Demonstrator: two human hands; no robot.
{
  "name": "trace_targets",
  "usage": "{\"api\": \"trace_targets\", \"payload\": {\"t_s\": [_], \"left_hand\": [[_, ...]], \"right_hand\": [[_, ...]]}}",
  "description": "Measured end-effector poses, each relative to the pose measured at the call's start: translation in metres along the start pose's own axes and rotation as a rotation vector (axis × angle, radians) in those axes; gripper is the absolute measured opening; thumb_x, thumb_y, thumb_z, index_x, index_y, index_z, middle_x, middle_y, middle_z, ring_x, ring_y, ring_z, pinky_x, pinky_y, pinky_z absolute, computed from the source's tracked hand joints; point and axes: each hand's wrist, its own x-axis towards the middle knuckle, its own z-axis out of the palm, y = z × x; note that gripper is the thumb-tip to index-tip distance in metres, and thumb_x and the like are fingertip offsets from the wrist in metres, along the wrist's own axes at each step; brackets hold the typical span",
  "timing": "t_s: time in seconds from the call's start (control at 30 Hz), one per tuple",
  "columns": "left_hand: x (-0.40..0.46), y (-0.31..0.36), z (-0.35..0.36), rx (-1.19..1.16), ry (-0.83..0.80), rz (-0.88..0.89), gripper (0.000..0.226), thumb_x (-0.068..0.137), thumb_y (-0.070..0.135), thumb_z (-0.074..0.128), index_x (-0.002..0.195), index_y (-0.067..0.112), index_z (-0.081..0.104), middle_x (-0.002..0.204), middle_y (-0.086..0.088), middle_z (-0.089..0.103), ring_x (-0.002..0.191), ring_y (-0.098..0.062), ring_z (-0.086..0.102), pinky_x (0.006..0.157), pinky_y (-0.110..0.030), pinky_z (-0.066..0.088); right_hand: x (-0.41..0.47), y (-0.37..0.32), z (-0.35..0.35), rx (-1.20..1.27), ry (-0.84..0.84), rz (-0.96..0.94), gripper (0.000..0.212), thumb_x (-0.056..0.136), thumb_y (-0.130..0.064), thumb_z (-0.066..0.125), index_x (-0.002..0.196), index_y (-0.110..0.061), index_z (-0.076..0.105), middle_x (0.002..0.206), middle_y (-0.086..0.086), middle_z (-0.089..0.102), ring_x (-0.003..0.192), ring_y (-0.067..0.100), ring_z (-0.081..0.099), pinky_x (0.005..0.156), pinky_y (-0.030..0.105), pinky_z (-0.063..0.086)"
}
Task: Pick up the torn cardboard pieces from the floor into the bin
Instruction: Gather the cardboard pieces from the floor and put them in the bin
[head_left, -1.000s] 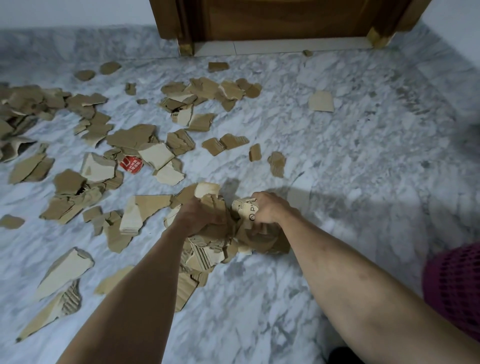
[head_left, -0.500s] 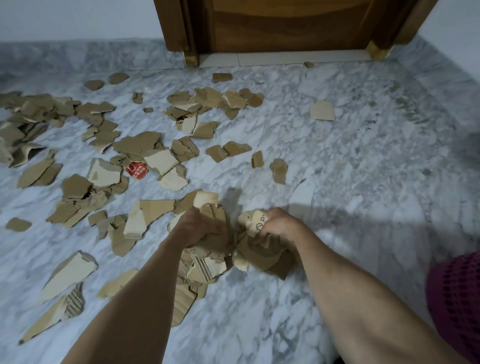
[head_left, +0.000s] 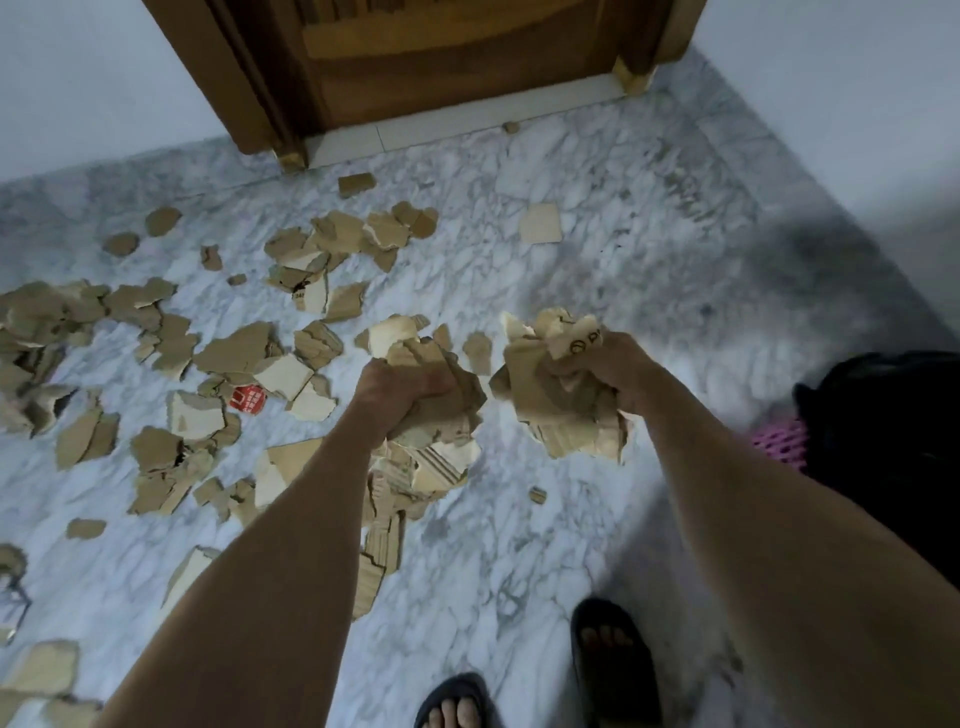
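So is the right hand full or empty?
Full: the right hand grips a crumpled bunch of cardboard pieces, held above the floor.

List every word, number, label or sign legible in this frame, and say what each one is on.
"P", after a circled mark, black print cut off at the edge: on the pale cardboard piece gripped in the right hand.
White characters on the red scrap lying among the floor pieces: too blurred to read.
Small dark print on the pale torn piece lying farther back: too small to read.
Nothing else readable.
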Motion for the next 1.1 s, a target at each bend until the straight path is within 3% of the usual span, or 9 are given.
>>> {"api": "trace_targets", "payload": {"t_s": [0.2,0.4,0.5,0.63,0.73,0.83,0.93,1.0,1.1], "left_hand": [[-0.084,0.125,0.069,-0.117,-0.182,-0.017,0.042,0.066,0.007,0.086,0.105,-0.004,0.073,0.103,-0.022,0.074,0.091,-0.034,0.074,0.080,-0.051,0.061],[-0.178,0.221,0.202,-0.064,-0.285,0.001,0.014,0.080,0.009,0.080,0.089,0.018,0.074,0.068,0.007,0.075,0.058,-0.004,0.071,0.046,-0.017,0.052],[-0.209,0.225,0.276,-0.043,-0.343,-0.018,0.023,0.079,0.013,0.083,0.087,0.022,0.064,0.068,0.009,0.071,0.062,-0.002,0.071,0.051,-0.016,0.053],[-0.220,0.206,0.360,0.029,-0.368,-0.018,0.066,0.051,0.033,0.094,0.105,0.023,0.059,0.100,-0.005,0.073,0.092,-0.024,0.072,0.076,-0.037,0.060],[-0.217,0.191,0.413,0.088,-0.360,0.053,0.096,0.030,0.048,0.086,0.115,0.015,0.060,0.103,-0.010,0.073,0.092,-0.026,0.073,0.081,-0.049,0.062],[-0.223,0.185,0.443,0.287,-0.399,0.071,0.114,0.042,0.053,0.084,0.140,0.013,0.041,0.128,-0.011,0.058,0.112,-0.030,0.062,0.092,-0.051,0.056],[-0.223,0.164,0.458,0.443,-0.481,0.032,0.107,0.053,0.047,0.088,0.143,0.017,0.040,0.134,-0.007,0.050,0.112,-0.027,0.059,0.092,-0.045,0.056],[-0.218,0.150,0.458,0.500,-0.517,-0.014,0.098,0.064,0.043,0.088,0.145,0.017,0.039,0.138,-0.006,0.046,0.115,-0.026,0.057,0.095,-0.038,0.053],[-0.212,0.138,0.454,0.506,-0.540,-0.037,0.094,0.072,0.047,0.083,0.148,0.014,0.038,0.137,-0.007,0.049,0.119,-0.025,0.056,0.101,-0.036,0.048]], "right_hand": [[-0.127,-0.042,-0.110,0.145,0.225,0.100,0.044,0.059,-0.008,0.090,0.100,-0.010,0.074,0.103,0.013,0.075,0.094,0.029,0.072,0.084,0.044,0.060],[-0.250,-0.044,-0.227,0.375,0.547,0.127,0.028,0.069,0.001,0.086,0.087,-0.014,0.070,0.081,0.001,0.070,0.068,0.014,0.065,0.061,0.023,0.056],[-0.280,-0.014,-0.274,0.450,0.672,0.139,0.029,0.073,0.005,0.083,0.080,-0.016,0.064,0.074,-0.003,0.065,0.064,0.009,0.059,0.043,0.011,0.046],[-0.289,0.033,-0.315,0.466,0.762,0.180,0.029,0.076,0.000,0.080,0.081,-0.022,0.063,0.090,0.006,0.068,0.074,0.018,0.063,0.069,0.028,0.055],[-0.284,0.064,-0.338,0.588,0.831,0.212,0.025,0.075,0.000,0.078,0.090,-0.015,0.066,0.093,0.012,0.069,0.072,0.021,0.062,0.062,0.031,0.052],[-0.276,0.084,-0.351,0.624,0.801,0.231,0.047,0.074,0.000,0.080,0.117,-0.009,0.062,0.109,0.012,0.067,0.091,0.026,0.065,0.069,0.036,0.059],[-0.270,0.104,-0.361,0.641,0.713,0.279,0.049,0.078,0.000,0.077,0.122,-0.010,0.059,0.108,0.014,0.066,0.088,0.028,0.065,0.064,0.034,0.056],[-0.265,0.112,-0.362,0.624,0.634,0.321,0.049,0.083,-0.010,0.075,0.128,-0.015,0.056,0.119,0.012,0.065,0.097,0.029,0.064,0.076,0.042,0.057],[-0.262,0.116,-0.362,0.671,0.492,0.353,0.082,0.087,-0.023,0.076,0.153,-0.027,0.028,0.145,0.004,0.047,0.122,0.026,0.051,0.084,0.037,0.046]]}}
